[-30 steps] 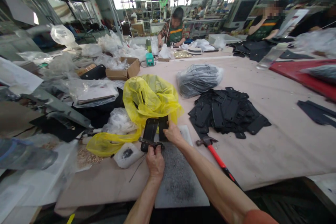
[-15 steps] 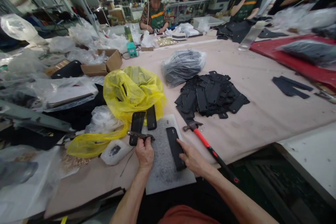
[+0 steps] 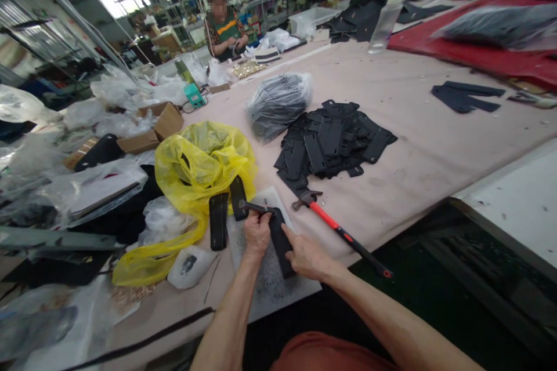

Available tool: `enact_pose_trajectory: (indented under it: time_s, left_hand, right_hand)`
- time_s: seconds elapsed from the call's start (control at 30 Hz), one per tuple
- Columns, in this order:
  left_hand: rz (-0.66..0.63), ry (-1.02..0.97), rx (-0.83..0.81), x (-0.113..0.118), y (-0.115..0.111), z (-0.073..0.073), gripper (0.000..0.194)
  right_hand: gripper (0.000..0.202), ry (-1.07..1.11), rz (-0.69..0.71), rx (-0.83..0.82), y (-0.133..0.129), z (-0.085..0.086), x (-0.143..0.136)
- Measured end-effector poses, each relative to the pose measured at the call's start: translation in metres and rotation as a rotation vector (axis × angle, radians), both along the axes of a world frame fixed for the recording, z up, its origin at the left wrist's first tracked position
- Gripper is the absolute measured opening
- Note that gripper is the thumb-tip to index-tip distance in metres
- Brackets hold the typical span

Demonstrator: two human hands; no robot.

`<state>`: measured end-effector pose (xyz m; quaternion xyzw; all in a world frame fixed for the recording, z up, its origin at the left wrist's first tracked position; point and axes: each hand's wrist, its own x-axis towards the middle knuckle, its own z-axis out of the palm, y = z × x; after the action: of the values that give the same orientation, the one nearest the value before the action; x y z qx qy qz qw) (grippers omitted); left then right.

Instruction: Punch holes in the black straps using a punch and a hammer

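Note:
My left hand is closed around a dark metal rod-shaped tool. The tool lies nearly level, its right end over the top end of a black strip. My right hand holds this strip by its right edge, index finger stretched onto it and the other fingers partly hidden. Beneath the strip is a speckled pale board. Two more black pieces, one at the left and one closer to the tool, lie beside a yellow plastic bag.
Right of the board lies a claw hammer with a red and black handle. Behind it is a heap of black pieces beside a filled clear bag. A white lump sits left. A co-worker sits across the table.
My left hand has brought the metal tool rightward from above the left black piece to the top of the strip. My right hand stays at the strip. The camera view has tilted and shifted.

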<state>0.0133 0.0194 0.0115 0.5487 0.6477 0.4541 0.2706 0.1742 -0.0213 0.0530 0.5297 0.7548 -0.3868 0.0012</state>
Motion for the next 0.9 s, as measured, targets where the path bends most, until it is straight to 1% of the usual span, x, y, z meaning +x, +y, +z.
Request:
enact_pose_trajectory:
  time_s: [0.1,0.23,0.37,0.53,0.7,0.9]
  left_hand:
    - [-0.004,0.048,-0.006,0.002,-0.001,-0.006,0.017]
    - [-0.030,0.075,-0.010,0.000,-0.002,-0.009,0.020]
    - [-0.033,0.105,-0.029,-0.001,-0.001,-0.010,0.020]
    - [-0.054,0.085,0.009,0.001,0.001,-0.009,0.020]
    - [-0.046,0.184,-0.006,0.005,0.003,-0.008,0.020]
    - [-0.050,0.265,-0.012,0.008,0.003,-0.012,0.022]
  right_hand:
    - [0.074,0.015,-0.015,0.011,0.000,0.001,0.001]
    - [0.074,0.032,-0.026,0.004,0.000,-0.002,0.004]
    - [0.074,0.044,-0.020,0.013,0.001,-0.005,0.006]
    - [0.074,0.066,-0.009,0.028,0.001,-0.006,0.008]
    - [0.075,0.074,-0.021,0.011,0.002,-0.007,0.006]
    - [0.075,0.040,-0.002,0.012,0.002,-0.008,0.004]
